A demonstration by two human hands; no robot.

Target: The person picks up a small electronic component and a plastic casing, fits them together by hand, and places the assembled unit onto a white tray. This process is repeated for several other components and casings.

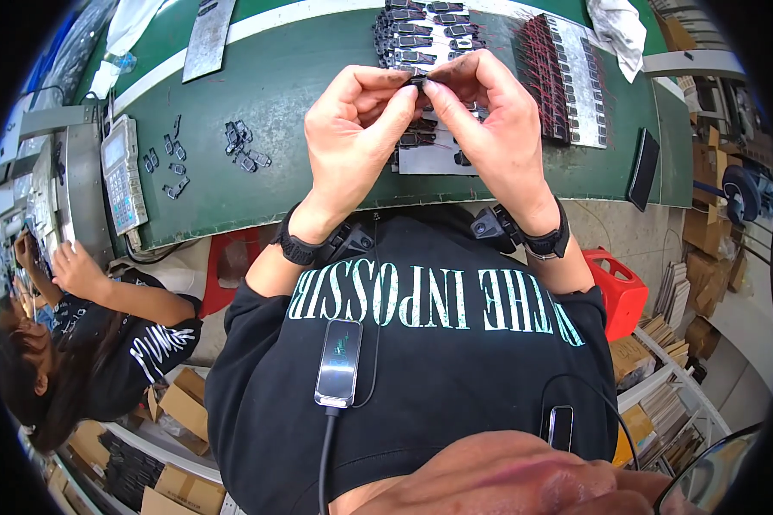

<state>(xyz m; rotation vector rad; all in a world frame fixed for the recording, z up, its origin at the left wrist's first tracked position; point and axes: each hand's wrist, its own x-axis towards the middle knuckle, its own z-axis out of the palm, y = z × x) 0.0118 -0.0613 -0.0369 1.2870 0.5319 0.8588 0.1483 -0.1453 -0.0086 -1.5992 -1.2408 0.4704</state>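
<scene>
My left hand (352, 129) and my right hand (493, 112) meet over the green worktable (292, 189). Between the thumbs and fingertips of both is a small black plastic part (418, 78), pinched from either side and mostly covered by the fingers. Beneath and behind them a white board (438, 161) carries rows of small black modules (408, 41) with thin wires. Past my right hand lies a metal plate (586, 86) with more black parts and a fringe of red wires (541, 77).
Loose black parts (247, 148) lie in clusters left of my hands. A grey keypad device (124, 176) stands at the table's left. A black phone-like slab (643, 170) rests near the right edge. A co-worker (112, 326) sits at left; a red stool (614, 292) is at right.
</scene>
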